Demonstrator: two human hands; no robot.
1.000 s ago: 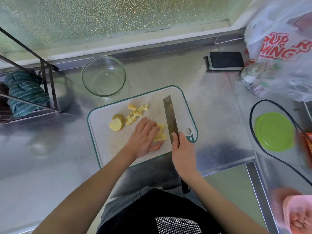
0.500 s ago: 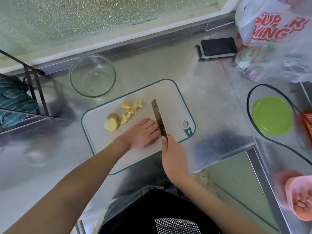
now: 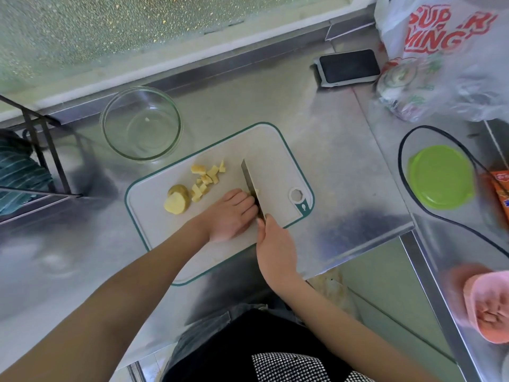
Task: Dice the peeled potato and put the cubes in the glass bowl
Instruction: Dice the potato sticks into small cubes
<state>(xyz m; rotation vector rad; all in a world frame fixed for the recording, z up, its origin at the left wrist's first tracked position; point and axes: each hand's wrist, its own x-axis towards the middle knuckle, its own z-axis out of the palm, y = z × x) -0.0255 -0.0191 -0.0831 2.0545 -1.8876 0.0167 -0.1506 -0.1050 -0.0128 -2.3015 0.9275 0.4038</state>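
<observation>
On a white cutting board (image 3: 270, 150), pale yellow potato cubes (image 3: 207, 177) lie beside two uncut potato chunks (image 3: 177, 199). The left hand (image 3: 231, 216), fingers curled together, holds down potato strips; the right hand (image 3: 275, 244) grips the knife (image 3: 252, 186). The glass bowl (image 3: 141, 124) stands near, almost empty.

Bright daylight is admitted through the frosted textured window pane (image 3: 137, 31). Hazy glare is reflected off the brushed steel countertop (image 3: 316, 128). Edges are bent by wide-angle distortion, and the pink object (image 3: 487, 307) is blurred.
</observation>
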